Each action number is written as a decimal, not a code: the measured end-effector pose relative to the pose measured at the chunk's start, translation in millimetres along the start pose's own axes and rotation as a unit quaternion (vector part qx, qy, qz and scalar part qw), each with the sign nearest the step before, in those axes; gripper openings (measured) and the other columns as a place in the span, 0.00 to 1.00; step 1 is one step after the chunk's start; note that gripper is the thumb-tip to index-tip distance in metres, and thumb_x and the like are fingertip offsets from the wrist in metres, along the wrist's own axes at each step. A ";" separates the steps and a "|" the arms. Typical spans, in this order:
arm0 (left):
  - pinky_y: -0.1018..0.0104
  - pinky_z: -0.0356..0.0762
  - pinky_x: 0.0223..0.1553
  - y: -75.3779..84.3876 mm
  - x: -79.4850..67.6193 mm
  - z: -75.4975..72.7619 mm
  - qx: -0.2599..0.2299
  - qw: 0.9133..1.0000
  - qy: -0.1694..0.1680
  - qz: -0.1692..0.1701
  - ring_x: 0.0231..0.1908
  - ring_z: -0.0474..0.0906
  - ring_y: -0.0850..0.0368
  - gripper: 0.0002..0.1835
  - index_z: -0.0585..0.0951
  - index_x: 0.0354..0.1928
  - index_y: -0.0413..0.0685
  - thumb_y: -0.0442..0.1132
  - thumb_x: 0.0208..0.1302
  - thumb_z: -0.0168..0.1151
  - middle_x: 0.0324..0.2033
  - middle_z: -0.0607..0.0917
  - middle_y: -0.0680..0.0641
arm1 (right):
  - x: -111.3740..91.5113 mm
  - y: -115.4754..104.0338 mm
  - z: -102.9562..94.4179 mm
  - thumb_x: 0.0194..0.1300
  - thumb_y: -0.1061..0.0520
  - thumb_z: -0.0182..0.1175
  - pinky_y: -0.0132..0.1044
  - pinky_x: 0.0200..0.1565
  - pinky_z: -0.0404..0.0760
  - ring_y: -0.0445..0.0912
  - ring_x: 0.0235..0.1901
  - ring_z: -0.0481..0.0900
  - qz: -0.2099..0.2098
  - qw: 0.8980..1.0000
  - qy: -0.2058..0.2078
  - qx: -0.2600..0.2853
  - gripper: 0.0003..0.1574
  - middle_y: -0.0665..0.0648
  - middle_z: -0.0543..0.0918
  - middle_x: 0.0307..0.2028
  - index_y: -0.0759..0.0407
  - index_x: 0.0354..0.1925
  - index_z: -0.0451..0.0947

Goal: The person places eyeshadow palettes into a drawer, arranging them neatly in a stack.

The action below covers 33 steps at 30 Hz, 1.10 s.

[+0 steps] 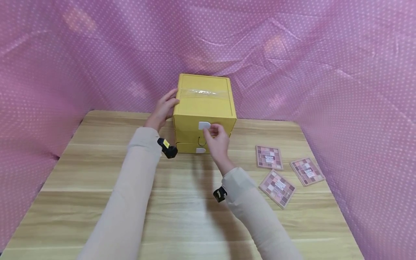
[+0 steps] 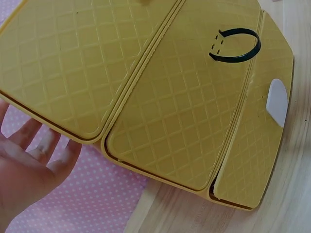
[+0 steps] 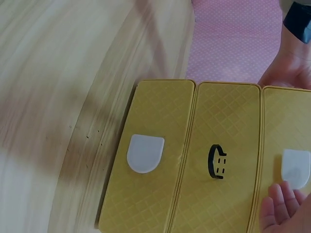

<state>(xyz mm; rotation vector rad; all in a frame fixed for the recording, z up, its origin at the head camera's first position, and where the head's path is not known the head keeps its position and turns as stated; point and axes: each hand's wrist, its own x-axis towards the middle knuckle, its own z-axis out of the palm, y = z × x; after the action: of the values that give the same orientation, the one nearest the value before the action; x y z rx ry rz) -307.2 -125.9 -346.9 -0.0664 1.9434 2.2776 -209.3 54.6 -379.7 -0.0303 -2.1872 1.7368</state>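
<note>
Pink cloth with white dots [image 1: 130,54] hangs around a wood-grain table [image 1: 107,173]. Standing upright near the table's far edge, roughly midway across, is a yellow box [image 1: 204,108] with three drawers, a strip of clear tape [image 1: 204,92] across its lid.

The top drawer [image 2: 63,63] carries a white tab [image 1: 203,125], the middle drawer [image 2: 180,97] a black loop handle [image 2: 259,46], the bottom drawer [image 2: 248,160] a second white tab [image 1: 200,150]. All three fronts cover their openings; contents are hidden. A narrow dark gap shows at one corner of the bottom drawer.

The left hand [image 1: 162,111] rests against the box's left side, fingers apart and extended along the edge. The right hand [image 1: 219,141] is at the top drawer's tab, fingers bent and close together; whether they clamp the tab cannot be told.

To the right of the box, well apart from it, lie three flat square cases: one nearest the box [image 1: 269,157], one farthest right [image 1: 307,172], one nearest the viewer [image 1: 277,189]. Each face shows a grid of pink, brown and pale squares with white lettering. Whether these are printed or seen through a lid, I cannot tell.
</note>
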 end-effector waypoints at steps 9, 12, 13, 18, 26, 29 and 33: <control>0.67 0.74 0.40 -1.5 3.3 -3.8 -0.007 1.000 -0.006 -0.010 0.51 0.67 0.51 0.29 0.62 0.61 0.61 0.34 0.58 0.52 0.60 0.62 0.53 | 7.8 0.4 10.0 0.52 0.62 0.60 0.30 0.29 0.76 0.45 0.26 0.75 0.060 0.998 0.035 0.010 0.11 0.60 0.78 0.27 0.70 0.32 0.73; 0.66 0.74 0.39 -1.2 3.7 -4.7 -0.007 1.000 -0.010 -0.012 0.51 0.68 0.51 0.29 0.62 0.61 0.62 0.34 0.58 0.52 0.60 0.62 0.53 | 9.5 0.7 12.3 0.52 0.61 0.60 0.29 0.26 0.75 0.43 0.24 0.74 0.076 0.996 0.051 0.010 0.10 0.58 0.77 0.26 0.69 0.30 0.73; 0.66 0.74 0.40 -1.1 3.8 -5.0 -0.008 1.000 -0.013 -0.012 0.51 0.68 0.51 0.29 0.62 0.61 0.62 0.34 0.58 0.52 0.60 0.62 0.53 | 9.9 1.0 12.8 0.52 0.61 0.61 0.29 0.25 0.75 0.42 0.23 0.73 0.079 0.995 0.055 0.012 0.10 0.58 0.77 0.25 0.69 0.30 0.73; 0.65 0.74 0.40 -1.0 4.2 -6.3 -0.009 1.000 -0.025 -0.007 0.50 0.68 0.50 0.29 0.61 0.62 0.61 0.34 0.59 0.52 0.60 0.61 0.52 | 9.4 2.3 13.5 0.52 0.61 0.61 0.28 0.24 0.74 0.41 0.22 0.72 0.092 0.993 0.066 0.025 0.10 0.55 0.76 0.23 0.68 0.29 0.73; 0.67 0.75 0.37 -0.3 1.7 -8.7 0.009 0.999 -0.034 -0.003 0.50 0.67 0.50 0.29 0.60 0.62 0.60 0.35 0.59 0.52 0.61 0.59 0.52 | 2.7 4.7 10.6 0.52 0.60 0.61 0.26 0.23 0.71 0.40 0.21 0.71 0.095 0.992 0.065 0.056 0.10 0.55 0.76 0.21 0.68 0.28 0.73; 0.67 0.75 0.36 0.0 1.0 -8.9 0.006 0.999 -0.039 -0.003 0.51 0.66 0.50 0.29 0.60 0.62 0.60 0.35 0.59 0.53 0.61 0.59 0.52 | -1.7 5.2 8.4 0.52 0.61 0.61 0.26 0.23 0.71 0.40 0.21 0.72 0.091 0.992 0.065 0.063 0.10 0.55 0.76 0.21 0.68 0.27 0.73; 0.66 0.75 0.38 -0.1 -0.3 -8.7 0.006 0.999 -0.047 -0.004 0.53 0.64 0.49 0.30 0.59 0.63 0.60 0.35 0.59 0.53 0.61 0.59 0.52 | -8.6 5.3 4.2 0.51 0.62 0.61 0.27 0.24 0.72 0.41 0.21 0.73 0.088 0.991 0.062 0.075 0.10 0.56 0.76 0.22 0.69 0.28 0.72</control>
<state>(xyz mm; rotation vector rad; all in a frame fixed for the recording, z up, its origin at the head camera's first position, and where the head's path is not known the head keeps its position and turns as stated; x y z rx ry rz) -307.5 -134.5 -348.5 0.0334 1.9056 2.2211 -203.4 50.0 -387.7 -0.2950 -2.0111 1.9348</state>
